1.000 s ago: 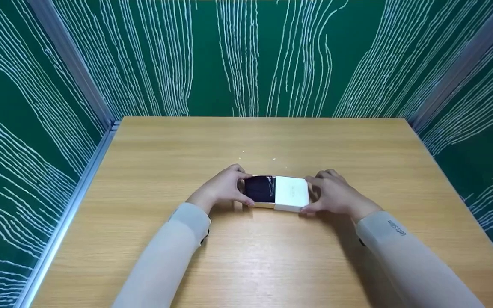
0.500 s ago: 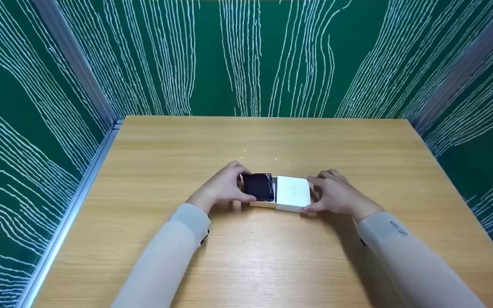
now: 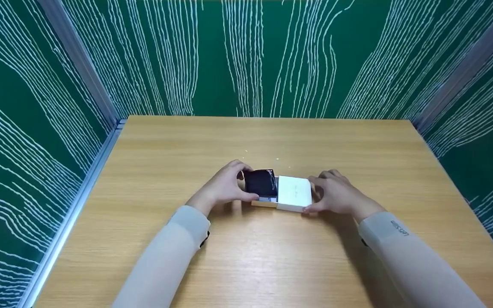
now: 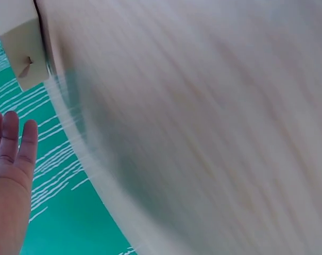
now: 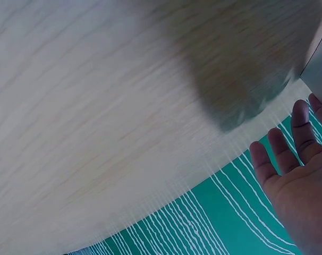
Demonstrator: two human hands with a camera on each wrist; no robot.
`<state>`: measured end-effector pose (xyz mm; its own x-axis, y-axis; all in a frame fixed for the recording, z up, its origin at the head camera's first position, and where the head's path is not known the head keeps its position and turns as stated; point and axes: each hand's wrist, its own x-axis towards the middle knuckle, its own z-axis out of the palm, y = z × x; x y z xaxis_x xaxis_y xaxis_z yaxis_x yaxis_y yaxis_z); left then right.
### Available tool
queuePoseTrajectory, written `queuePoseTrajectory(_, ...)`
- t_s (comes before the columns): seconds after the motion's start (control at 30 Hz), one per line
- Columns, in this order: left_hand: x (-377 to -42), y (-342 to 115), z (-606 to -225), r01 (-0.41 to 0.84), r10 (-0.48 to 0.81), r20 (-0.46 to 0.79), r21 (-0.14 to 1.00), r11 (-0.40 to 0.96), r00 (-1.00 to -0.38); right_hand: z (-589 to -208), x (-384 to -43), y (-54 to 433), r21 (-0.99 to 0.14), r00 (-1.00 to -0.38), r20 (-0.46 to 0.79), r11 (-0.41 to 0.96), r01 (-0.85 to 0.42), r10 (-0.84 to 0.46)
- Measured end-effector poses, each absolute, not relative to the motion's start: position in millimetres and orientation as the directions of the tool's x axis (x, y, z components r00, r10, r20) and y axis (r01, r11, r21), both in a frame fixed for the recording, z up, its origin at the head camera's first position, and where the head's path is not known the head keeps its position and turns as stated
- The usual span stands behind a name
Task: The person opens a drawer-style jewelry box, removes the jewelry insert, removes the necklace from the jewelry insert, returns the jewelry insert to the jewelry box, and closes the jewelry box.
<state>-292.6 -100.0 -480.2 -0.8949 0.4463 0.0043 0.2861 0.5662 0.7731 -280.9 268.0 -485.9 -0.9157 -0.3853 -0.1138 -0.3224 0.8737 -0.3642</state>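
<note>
One glossy black square point(image 3: 261, 183) clamped in left fingers point(image 3: 249, 196), white box point(image 3: 294, 193) in right fingers point(image 3: 314, 207)

Bright from above in the head view, hazy and bowed in both wrist views.
Spreads a pale glare across the near middle of the table point(image 3: 250, 256), bleaches the white box point(image 3: 294, 192) almost flat and leaves thin highlights on the dark packet point(image 3: 260, 183). Falls into soft shadows beneath the left hand point(image 3: 226, 185), the right hand point(image 3: 336, 192) and the right sleeve point(image 3: 413, 259). Smears the wood grain point(image 4: 203, 122) in the left wrist view, darkens softly at upper right in the right one, and bends the table's edge in both.
</note>
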Motion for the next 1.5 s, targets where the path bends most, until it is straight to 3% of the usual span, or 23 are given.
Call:
queuePoseTrajectory(0.27, -285, -95, -474, 0.326, 0.453, 0.058, 0.775, 0.541, -0.89, -486, -279, 268, -0.37, -0.92, -0.145, 0.882, -0.291, -0.364)
queuePoseTrajectory(0.5, -279, -95, -470, 0.354, 0.453, 0.107, 0.786, 0.507, -0.885, -485, -277, 267, -0.334, -0.91, -0.108, 0.877, -0.345, -0.399)
queuePoseTrajectory(1.2, -267, -94, -466, 0.362, 0.433, 0.144, 0.802, 0.475, -0.89, -483, -273, 265, -0.337, -0.925, -0.154, 0.899, -0.281, -0.347)
queuePoseTrajectory(1.5, -264, -92, -465, 0.403, 0.451, 0.187, 0.797, 0.45, -0.873, -483, -269, 266, -0.315, -0.919, -0.11, 0.89, -0.329, -0.379)
